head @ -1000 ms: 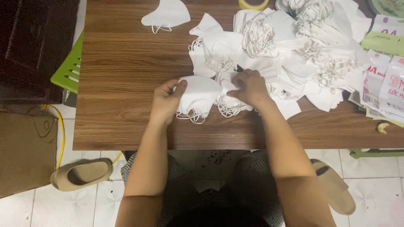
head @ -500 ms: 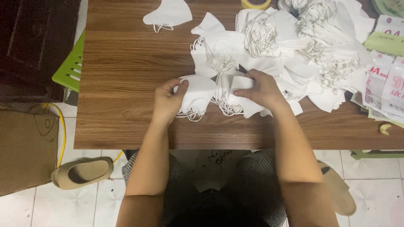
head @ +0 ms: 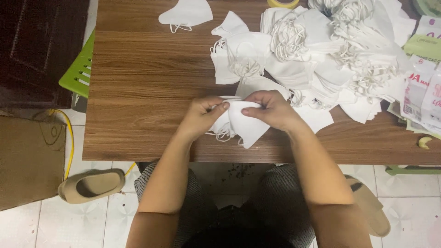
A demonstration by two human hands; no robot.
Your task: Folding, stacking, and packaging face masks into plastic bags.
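Observation:
Both hands hold a small stack of white face masks [head: 242, 125] over the front part of a brown wooden table [head: 147, 92]. My left hand [head: 202, 115] pinches the stack's left upper edge with thumb and fingers. My right hand [head: 271, 109] grips its right upper edge. White ear loops hang below the stack at the left. Behind the hands lies a large loose pile of white masks [head: 321, 55] with tangled elastic loops.
A single white mask [head: 186, 14] lies apart at the far edge. Printed packages [head: 422, 92] sit at the right end of the table. A green plastic stool [head: 78, 69] stands left of the table. Two tan slippers [head: 92, 183] lie on the tiled floor.
My right hand moved from the stack's right side to its top edge, meeting my left hand. The masks are now gathered into one stack and lifted slightly toward me.

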